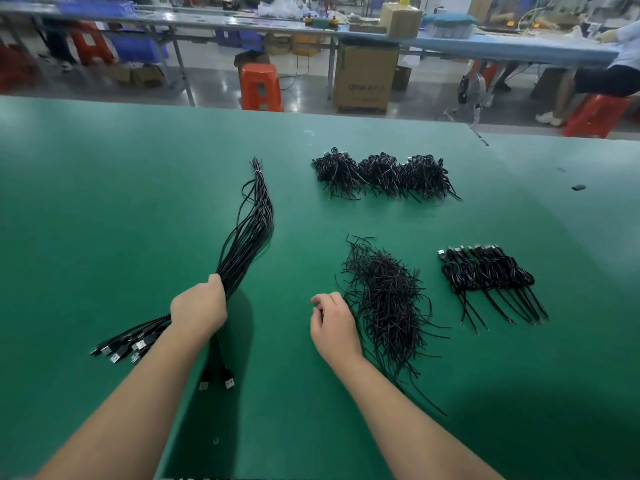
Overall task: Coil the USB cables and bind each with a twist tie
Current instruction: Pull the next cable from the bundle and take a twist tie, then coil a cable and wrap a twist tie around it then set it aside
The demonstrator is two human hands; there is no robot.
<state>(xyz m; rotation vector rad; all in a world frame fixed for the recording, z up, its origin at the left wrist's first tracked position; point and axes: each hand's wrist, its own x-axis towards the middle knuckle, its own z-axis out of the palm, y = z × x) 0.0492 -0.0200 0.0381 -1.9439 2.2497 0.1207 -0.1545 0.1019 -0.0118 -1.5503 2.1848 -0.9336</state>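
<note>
On the green work mat [104,202], the left hand [198,310] clamps round the middle of a long bundle of uncoiled USB cables [247,233], plug ends fanning out toward the near left, bare-wire ends reaching away up the table where a pale tie cinches them. Two loose plugs [216,380] peek out just below the left forearm. The right hand [333,327] sits beside the heap of black twist ties [384,306], fingers curled in, thumb and forefinger seemingly nipping something small, though whether a tie is actually between them, I cannot tell. Now the danger: that fistful is thick, and if the grip loosens while one cable is teased out, the rest could splay across the mat and tangle. The tie heap is a matted nest too, so a careless pluck may drag several out at once. Count them up: one uncoiled bundle, too dense for a cable tally; one heap of ties; three clumps of finished coils [381,173] side by side at the far centre; and one neat row of coiled, bound cables [485,271] at the right, roughly eight or so, packed too tightly to be sure.
</note>
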